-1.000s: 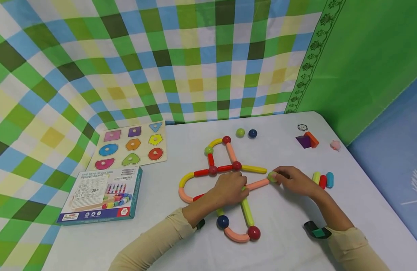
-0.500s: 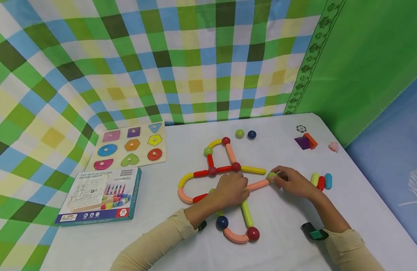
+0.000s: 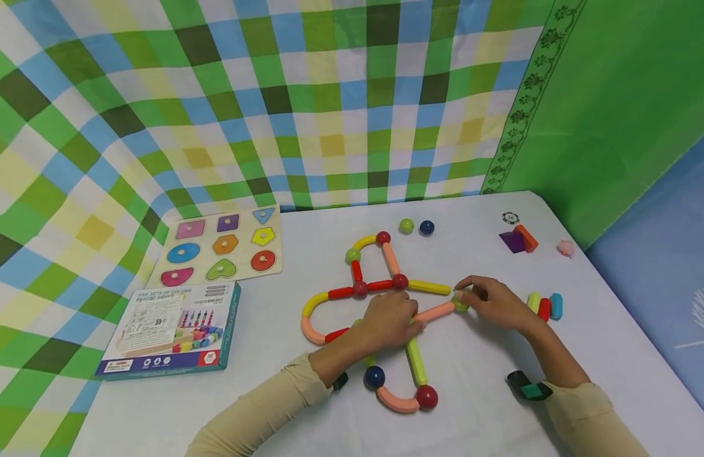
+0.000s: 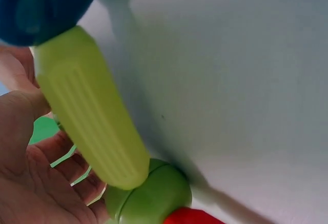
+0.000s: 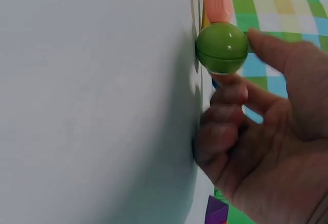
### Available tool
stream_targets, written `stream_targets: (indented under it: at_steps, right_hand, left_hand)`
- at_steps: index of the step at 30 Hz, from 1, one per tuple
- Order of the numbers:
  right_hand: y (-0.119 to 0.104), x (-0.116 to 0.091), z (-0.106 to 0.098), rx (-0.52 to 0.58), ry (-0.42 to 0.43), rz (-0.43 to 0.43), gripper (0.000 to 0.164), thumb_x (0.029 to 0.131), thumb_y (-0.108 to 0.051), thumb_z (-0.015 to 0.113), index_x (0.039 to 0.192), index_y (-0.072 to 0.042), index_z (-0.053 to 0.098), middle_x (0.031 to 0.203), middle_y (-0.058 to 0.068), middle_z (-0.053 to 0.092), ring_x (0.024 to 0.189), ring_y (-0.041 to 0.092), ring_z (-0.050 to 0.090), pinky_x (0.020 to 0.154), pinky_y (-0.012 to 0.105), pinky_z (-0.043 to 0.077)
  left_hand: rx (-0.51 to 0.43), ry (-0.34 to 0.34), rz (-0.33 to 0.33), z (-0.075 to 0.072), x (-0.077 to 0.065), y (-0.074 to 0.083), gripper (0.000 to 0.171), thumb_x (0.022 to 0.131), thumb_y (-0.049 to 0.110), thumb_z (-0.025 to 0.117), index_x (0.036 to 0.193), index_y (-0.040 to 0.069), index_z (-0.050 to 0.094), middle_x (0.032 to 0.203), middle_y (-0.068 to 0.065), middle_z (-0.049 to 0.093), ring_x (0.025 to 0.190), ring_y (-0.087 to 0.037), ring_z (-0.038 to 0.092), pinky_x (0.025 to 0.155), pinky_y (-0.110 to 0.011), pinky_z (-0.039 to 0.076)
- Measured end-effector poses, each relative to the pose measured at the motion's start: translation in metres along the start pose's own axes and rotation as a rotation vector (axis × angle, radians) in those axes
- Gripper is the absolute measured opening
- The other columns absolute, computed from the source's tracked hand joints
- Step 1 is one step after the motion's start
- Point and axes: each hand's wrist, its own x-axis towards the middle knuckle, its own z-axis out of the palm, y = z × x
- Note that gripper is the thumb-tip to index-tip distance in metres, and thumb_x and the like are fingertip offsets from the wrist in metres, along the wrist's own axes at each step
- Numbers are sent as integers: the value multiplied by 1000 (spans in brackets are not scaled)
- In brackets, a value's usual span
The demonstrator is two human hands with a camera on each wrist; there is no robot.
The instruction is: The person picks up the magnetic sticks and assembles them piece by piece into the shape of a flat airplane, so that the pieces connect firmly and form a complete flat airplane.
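On the white table lies a flat figure of rods and balls. My right hand [image 3: 491, 306] pinches a green ball [image 5: 221, 47] between thumb and fingers at the end of a pink rod [image 3: 435, 312]. Beside its fingertips is the free end of a yellow rod [image 3: 430, 287]. My left hand [image 3: 388, 318] grips the joint at the pink rod's other end, where a long lime rod [image 3: 417, 363] also meets; its fingers mostly hide the green ball there. In the left wrist view, a short lime rod [image 4: 92, 108] joins a navy ball [image 4: 46, 8] to another green ball [image 4: 154, 193].
Loose green [image 3: 406, 226] and navy balls [image 3: 426, 227] lie at the back. Several short rods [image 3: 544, 309] sit right of my right hand. A boxed toy [image 3: 169, 330] and a shape puzzle board [image 3: 217, 244] stand left. Purple and orange blocks [image 3: 518, 239] lie at the back right.
My right fingers have shifted over the green ball, covering more of it, and the ball has moved slightly towards me. My left hand stays at its joint.
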Motion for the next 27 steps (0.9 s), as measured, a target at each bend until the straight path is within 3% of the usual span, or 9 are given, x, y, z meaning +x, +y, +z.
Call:
stream_targets:
  at_steps: [4,7,12,19,27]
  right_hand:
    - [-6,4,-2,-56,63,30,30,93,-36,60,112,-13,62,84,5,57,76,22,50,60,30,46]
    - [-10,2,-4,-71,49,52,31,91,-36,62,109,-11,62,86,6,58,75,23,51,60,31,47]
    - [-7,-3,-1,-45,24,66,31,89,-38,64,107,-13,63,85,4,59,76,23,52,61,30,47]
    - [-5,-10,3,-27,46,-2,29,88,-36,68,104,-12,64,82,2,55,76,20,49,60,25,44]
    - [-2,-14,2,-27,42,-9,30,86,-33,70,107,-13,64,85,2,55,78,20,50,62,24,45]
  left_hand:
    - [-28,47,0,-7,7,-5,29,87,47,65,99,20,65,80,9,53,70,-7,48,59,-20,41]
    - [-8,104,6,-20,14,-10,28,87,44,66,102,20,65,85,8,54,73,-8,47,61,-20,43]
    - [42,96,14,-35,28,-15,29,88,35,67,111,18,64,97,2,52,79,-11,46,64,-22,45]
    - [110,62,-22,-26,47,-23,26,87,31,69,110,20,69,99,0,51,81,-14,48,66,-25,47]
    - [146,35,-27,-17,57,-24,31,86,34,70,115,22,68,96,1,54,80,-15,49,66,-25,47]
